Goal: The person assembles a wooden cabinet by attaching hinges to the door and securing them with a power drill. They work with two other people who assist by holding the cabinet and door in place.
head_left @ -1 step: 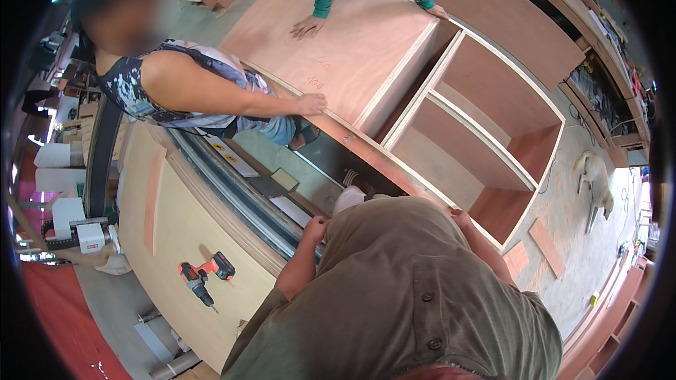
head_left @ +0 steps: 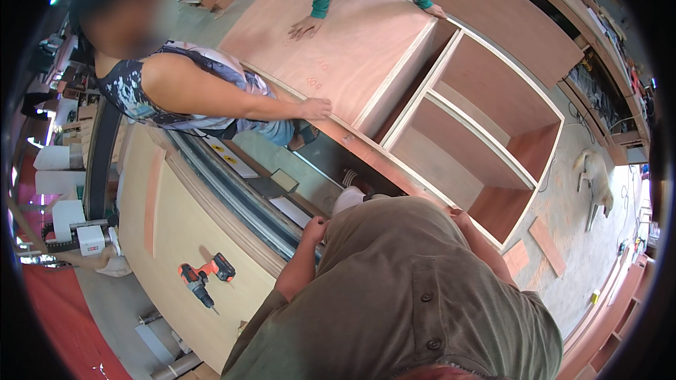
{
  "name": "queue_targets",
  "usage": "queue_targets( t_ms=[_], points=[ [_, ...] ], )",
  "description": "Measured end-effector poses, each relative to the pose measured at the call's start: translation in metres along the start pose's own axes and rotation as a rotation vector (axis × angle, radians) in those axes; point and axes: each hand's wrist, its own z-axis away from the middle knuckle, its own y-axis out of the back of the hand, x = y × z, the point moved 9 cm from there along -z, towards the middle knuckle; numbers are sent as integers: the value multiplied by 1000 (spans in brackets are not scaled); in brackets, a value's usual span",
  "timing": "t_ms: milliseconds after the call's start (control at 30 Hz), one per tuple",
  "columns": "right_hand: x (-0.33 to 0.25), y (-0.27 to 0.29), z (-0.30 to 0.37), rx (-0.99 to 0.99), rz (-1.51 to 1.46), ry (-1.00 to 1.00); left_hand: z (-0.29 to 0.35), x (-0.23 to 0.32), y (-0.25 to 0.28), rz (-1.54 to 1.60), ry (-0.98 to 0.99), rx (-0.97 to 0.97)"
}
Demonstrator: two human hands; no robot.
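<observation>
My left hand (head_left: 315, 229) is closed in a loose fist beside my leg, near the rim of the workbench. Whatever its fingers hold, if anything, is hidden. At my other side, my right hand (head_left: 462, 221) is curled against the near edge of a large plywood cabinet (head_left: 481, 137); my shirt and the hand itself hide what it grips. The cabinet lies on its back, its two open compartments facing up. Beside them, a broad plywood panel (head_left: 352, 42) with red handwritten marks covers the far left part.
On the bench (head_left: 246, 288) at left lies an orange-and-black cordless drill (head_left: 204, 276) near a thin wood strip (head_left: 152, 204). A co-worker's hand (head_left: 315, 108) rests on the cabinet edge; another person's hand (head_left: 305, 27) presses the panel. A dog (head_left: 595, 183) lies beside wood offcuts (head_left: 547, 246).
The left co-worker's hand has shifted slightly to the right along the cabinet edge. My hands and the cabinet hold their places.
</observation>
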Motion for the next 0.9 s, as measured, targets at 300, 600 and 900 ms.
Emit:
queue_targets(
  t_ms=[300,600,900],
  points=[
    [-4,1,27,13,52,-55,7,4,8,48,11,-18],
    [-29,4,56,70,227,-14,17,6,18,-13,-48,-40],
    [-34,3,60,60,197,-16,22,12,31,-21,-66,-9]
  ],
)
